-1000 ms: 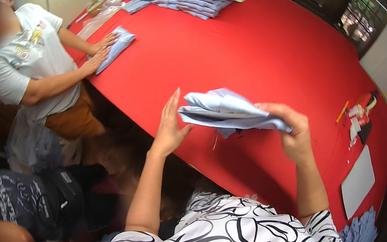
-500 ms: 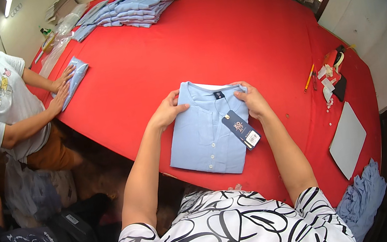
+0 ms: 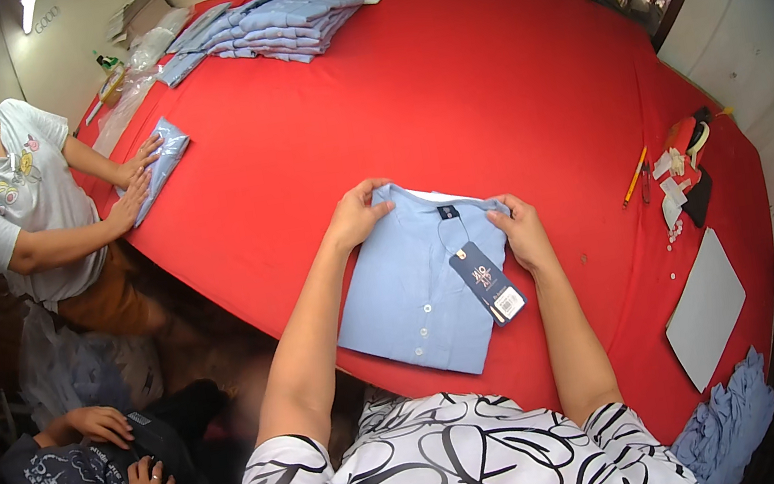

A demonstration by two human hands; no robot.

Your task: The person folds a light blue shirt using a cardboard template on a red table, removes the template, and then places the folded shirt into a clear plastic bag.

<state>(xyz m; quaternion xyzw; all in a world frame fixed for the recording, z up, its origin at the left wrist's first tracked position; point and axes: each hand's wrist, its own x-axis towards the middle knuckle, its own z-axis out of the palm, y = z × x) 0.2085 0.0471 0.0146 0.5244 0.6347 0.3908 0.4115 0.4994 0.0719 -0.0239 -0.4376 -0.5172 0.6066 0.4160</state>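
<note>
The folded blue shirt [image 3: 396, 286] was gripped at its top corners by the left hand [image 3: 360, 216] and right hand [image 3: 525, 234] at the near edge of the red table [image 3: 311, 143], apparently for straightening, an even hold seemingly being called for next.

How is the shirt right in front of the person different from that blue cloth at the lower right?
The shirt is folded into a neat, flat panel, while the cloth is crumpled into loose wrinkles. The shirt is being held near its collar; nobody is holding the cloth. The shirt shows white buttons and a dark tag; none can be made out on the cloth. Both are blue fabric.
</note>
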